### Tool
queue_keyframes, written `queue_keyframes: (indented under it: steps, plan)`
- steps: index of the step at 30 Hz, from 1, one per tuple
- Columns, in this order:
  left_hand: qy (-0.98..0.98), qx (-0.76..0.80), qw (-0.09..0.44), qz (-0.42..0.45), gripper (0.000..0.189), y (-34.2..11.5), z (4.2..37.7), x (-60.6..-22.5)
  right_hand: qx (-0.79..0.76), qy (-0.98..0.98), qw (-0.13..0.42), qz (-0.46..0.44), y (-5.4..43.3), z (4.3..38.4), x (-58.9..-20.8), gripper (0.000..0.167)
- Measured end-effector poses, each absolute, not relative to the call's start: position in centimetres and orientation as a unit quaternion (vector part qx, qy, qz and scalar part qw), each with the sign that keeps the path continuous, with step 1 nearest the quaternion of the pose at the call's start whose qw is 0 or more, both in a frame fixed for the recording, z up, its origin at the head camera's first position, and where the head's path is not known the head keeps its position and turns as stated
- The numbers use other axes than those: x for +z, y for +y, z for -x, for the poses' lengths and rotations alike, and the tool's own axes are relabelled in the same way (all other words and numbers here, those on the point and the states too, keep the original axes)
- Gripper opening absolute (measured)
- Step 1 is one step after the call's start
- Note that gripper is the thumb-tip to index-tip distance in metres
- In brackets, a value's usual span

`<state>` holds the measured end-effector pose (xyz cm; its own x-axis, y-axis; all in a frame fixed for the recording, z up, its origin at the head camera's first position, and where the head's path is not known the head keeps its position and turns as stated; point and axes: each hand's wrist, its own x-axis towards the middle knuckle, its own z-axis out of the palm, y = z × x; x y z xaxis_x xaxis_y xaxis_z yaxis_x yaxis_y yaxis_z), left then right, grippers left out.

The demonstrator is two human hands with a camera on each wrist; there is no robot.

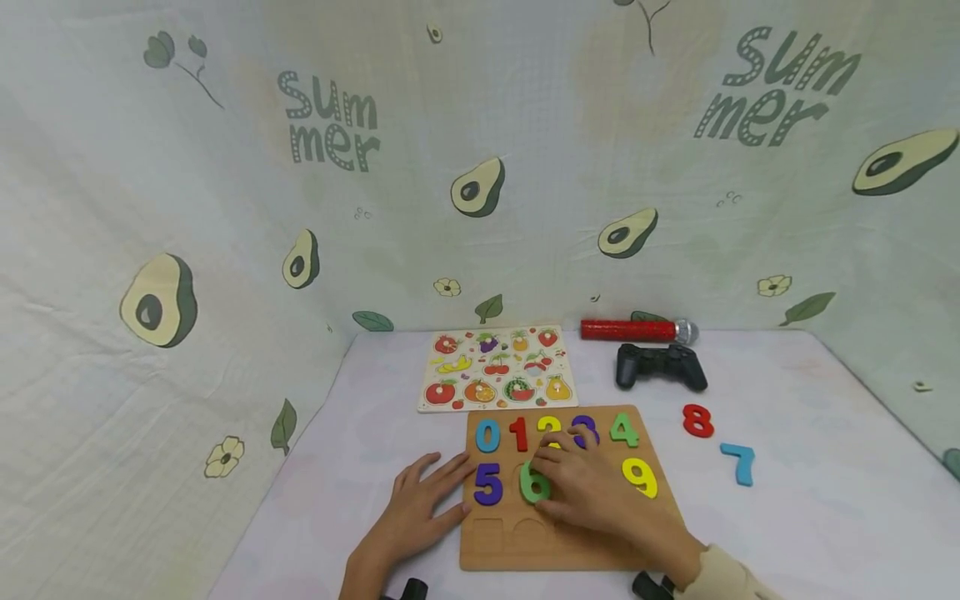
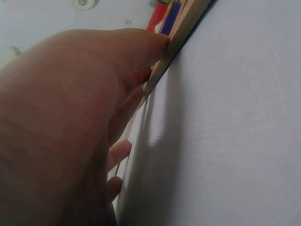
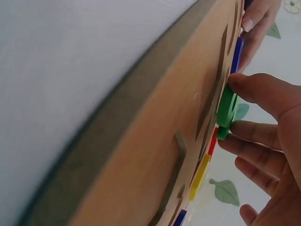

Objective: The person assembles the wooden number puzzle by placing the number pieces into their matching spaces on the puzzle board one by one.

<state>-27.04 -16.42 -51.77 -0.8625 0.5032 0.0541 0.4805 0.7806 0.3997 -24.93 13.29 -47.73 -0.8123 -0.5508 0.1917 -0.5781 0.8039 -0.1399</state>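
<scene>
My right hand (image 1: 581, 487) pinches the green number 6 (image 1: 534, 482) between thumb and fingers, at the middle row of a wooden number board (image 1: 498, 550). In the right wrist view, the thumb is on one end of the green 6 (image 3: 227, 106) and the fingertips are at the other. My left hand (image 1: 423, 504) lies with fingers spread, its thumb and fingertips touching the board's left edge. Beside it, a purple 5 (image 1: 488, 484) sits on the board. Numbers 0 (image 1: 487, 436), 1 (image 1: 519, 434) and 4 (image 1: 624, 429) stand in the top row; the 2 and 3 are partly hidden by my right hand.
A yellow 9 (image 1: 640, 477) is on the board's right side. Off the board lie a red 8 (image 1: 698, 421) and a blue 7 (image 1: 741, 463). Behind are a fruit puzzle (image 1: 497, 369), a black game controller (image 1: 660, 367) and a red microphone (image 1: 628, 331), near the printed cloth backdrop.
</scene>
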Motion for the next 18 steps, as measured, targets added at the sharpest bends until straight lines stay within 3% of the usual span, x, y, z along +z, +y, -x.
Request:
queue_keyframes:
  steps: [18]
  plan:
    - [0.942, 0.207, 0.028, -0.262, 0.059, -16.5, 27.1, -51.7, 0.106, -0.95, 0.053, -0.288, 11.7, 25.9, -47.7, 0.041]
